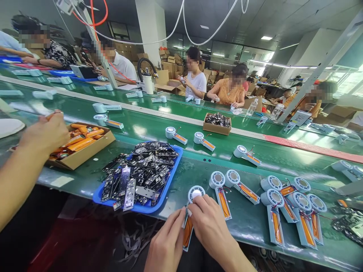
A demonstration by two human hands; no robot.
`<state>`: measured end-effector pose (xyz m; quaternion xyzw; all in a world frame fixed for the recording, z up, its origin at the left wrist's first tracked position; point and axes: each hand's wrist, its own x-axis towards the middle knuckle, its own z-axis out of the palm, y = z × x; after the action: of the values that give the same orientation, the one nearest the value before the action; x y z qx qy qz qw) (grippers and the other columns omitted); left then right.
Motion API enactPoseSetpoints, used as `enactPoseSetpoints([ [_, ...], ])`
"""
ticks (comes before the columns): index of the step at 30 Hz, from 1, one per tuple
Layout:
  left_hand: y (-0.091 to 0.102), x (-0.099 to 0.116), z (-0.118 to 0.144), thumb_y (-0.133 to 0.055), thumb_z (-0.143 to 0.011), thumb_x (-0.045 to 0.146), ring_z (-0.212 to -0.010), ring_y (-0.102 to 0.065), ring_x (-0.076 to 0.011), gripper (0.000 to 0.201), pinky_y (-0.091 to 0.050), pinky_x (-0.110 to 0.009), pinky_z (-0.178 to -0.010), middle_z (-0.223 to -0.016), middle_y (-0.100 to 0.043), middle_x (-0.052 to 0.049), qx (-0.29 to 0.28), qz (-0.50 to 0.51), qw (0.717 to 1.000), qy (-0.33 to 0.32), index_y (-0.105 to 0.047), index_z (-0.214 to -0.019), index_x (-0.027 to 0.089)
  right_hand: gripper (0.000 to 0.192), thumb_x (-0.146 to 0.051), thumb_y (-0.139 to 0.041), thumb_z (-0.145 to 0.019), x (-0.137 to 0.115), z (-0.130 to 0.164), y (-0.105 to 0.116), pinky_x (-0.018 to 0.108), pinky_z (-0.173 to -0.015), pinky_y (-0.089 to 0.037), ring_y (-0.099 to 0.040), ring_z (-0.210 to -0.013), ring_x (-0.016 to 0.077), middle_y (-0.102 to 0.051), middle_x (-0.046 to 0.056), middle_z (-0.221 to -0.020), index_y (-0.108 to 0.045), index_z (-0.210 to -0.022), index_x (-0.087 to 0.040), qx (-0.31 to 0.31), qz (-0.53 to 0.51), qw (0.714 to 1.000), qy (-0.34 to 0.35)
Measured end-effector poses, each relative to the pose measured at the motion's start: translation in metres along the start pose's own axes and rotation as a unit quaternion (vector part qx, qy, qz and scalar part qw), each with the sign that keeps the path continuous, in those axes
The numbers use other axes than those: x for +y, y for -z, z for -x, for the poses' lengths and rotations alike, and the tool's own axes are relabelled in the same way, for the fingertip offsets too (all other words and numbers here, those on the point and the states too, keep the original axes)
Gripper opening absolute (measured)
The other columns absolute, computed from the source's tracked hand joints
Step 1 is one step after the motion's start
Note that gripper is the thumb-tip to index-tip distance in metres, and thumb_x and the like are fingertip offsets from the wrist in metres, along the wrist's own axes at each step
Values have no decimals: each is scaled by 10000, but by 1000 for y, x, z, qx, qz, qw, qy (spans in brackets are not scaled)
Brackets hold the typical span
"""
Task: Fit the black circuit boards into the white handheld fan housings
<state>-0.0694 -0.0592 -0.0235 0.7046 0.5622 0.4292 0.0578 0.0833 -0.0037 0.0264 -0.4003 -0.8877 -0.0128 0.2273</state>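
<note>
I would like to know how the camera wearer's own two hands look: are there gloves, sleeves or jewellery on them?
The left hand and the right hand are both bare, without gloves. No sleeve, watch or bracelet shows on either side before the picture's bottom edge cuts off the view. No ring can be made out, though some fingers are partly hidden.

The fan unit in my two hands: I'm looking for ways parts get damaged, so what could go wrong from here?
The fan unit, held between the left hand and right hand, reaches past the edge of the bench; it could drop if the grip slips. Also, circuit boards are heaped in the blue tray, some jutting over its front rim, so a bump might knock a few off.
</note>
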Motion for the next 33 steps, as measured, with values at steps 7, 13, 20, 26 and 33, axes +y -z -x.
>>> enactPoseSetpoints([
  [7,21,-3,-26,-497,-926,188,-895,-784,-200,319,-632,-262,-839,-1036,-805,-72,-80,155,982,76,-783,-1061,228,240,-70,-573,-949,21,-3,8,292,-805,-513,-628,-913,190,-693,53,-988,-709,-1092,-206,-35,-222,974,-23],
  [13,26,-5,-38,-498,-914,181,-932,-774,-218,337,-637,-278,-828,-1050,-802,-68,-101,183,976,68,-801,-1040,260,205,-71,-615,-918,24,-5,1,291,-787,-508,-620,-870,183,-699,40,-921,-753,-977,-211,-16,-288,957,-41],
  [20,13,4,-17,-522,-959,348,-1042,-757,-257,331,-618,-339,-914,-1126,-799,-88,-85,195,971,109,-770,-1157,250,198,-182,-548,-979,10,1,20,259,-638,-449,-586,-690,167,-649,21,-754,-739,-933,-206,-58,-247,958,-132],
  [26,7,8,-3,-343,-1012,465,-1047,-738,-266,507,-599,-398,-942,-1114,-788,-103,-95,303,910,266,-762,-1140,210,265,-419,-690,-859,18,12,23,256,-621,-476,-607,-662,156,-666,12,-756,-710,-985,-187,-86,-519,800,-289],
  [33,-13,9,-31,-680,-757,372,-609,-654,-185,262,-565,-296,-619,-754,-758,-29,-158,284,901,287,-749,-931,187,327,-504,-700,-869,14,15,12,206,-544,-420,-488,-577,93,-594,-17,-717,-653,-918,-184,-80,-656,708,-249],
])
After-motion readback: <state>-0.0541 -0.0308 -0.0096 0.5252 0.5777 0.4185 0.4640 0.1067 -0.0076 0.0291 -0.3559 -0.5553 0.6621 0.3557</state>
